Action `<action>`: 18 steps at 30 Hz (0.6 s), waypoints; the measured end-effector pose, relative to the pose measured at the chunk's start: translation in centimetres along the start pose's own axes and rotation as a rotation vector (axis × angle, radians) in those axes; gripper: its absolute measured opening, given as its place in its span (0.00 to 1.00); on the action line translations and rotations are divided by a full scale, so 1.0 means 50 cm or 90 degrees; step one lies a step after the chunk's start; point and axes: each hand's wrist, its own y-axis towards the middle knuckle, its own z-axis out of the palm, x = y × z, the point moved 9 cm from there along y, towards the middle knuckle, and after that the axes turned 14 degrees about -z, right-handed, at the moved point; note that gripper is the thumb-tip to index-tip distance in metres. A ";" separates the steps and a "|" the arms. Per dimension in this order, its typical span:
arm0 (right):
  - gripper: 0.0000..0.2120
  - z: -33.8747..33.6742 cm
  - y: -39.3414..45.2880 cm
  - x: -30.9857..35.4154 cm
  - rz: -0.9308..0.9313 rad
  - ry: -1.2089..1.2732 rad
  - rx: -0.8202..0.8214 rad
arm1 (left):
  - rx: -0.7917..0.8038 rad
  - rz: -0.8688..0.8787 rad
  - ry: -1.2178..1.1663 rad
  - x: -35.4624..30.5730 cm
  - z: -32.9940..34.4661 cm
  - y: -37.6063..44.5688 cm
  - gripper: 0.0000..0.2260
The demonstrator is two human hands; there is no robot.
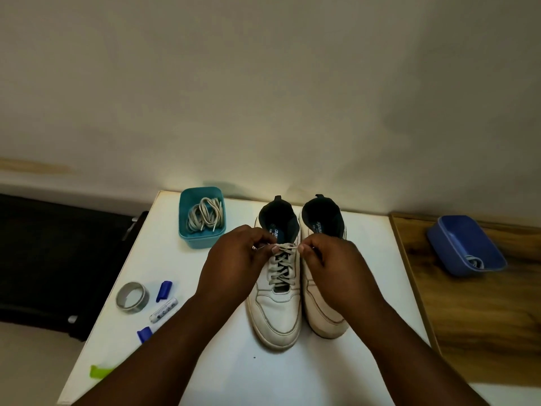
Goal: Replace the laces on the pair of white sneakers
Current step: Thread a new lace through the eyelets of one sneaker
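Two white leather-look sneakers stand side by side on a smooth white table [380, 259], long axes running away from the viewer, rounded toes nearest, dark-lined openings far. The left sneaker [276, 306] carries a flat, woven grey lace [281, 266] criss-crossed up its eyelets. The left hand [234, 262] and right hand [333, 265] each pinch a lace end at the topmost eyelets. The right sneaker [325, 315] is partly hidden by the right hand. A teal plastic tub [187, 227] holds coiled laces [205, 215].

A home room: plain wall [263, 83], white table [222, 370].
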 end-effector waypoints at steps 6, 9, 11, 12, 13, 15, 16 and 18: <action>0.10 -0.032 -0.021 -0.052 0.085 -0.156 -0.048 | -0.015 -0.044 0.087 0.029 -0.015 0.006 0.06; 0.11 -0.023 -0.028 -0.062 0.117 -0.184 -0.048 | -0.023 -0.083 0.134 0.042 -0.014 0.004 0.07; 0.12 -0.029 -0.027 -0.058 0.121 -0.210 -0.052 | -0.027 -0.100 0.170 0.044 -0.013 0.003 0.07; 0.12 -0.033 -0.027 -0.055 0.123 -0.216 -0.053 | -0.033 -0.106 0.177 0.044 -0.014 0.003 0.07; 0.12 -0.033 -0.026 -0.055 0.127 -0.211 -0.051 | -0.037 -0.109 0.175 0.047 -0.015 0.004 0.06; 0.12 -0.026 -0.022 -0.059 0.139 -0.137 -0.047 | -0.018 -0.106 0.155 0.049 -0.010 0.005 0.06; 0.13 -0.021 -0.020 -0.067 0.157 -0.044 -0.057 | 0.012 -0.111 0.124 0.051 -0.001 0.004 0.07; 0.17 -0.007 -0.022 -0.080 0.245 0.254 -0.113 | 0.105 -0.168 -0.043 0.061 0.023 0.003 0.13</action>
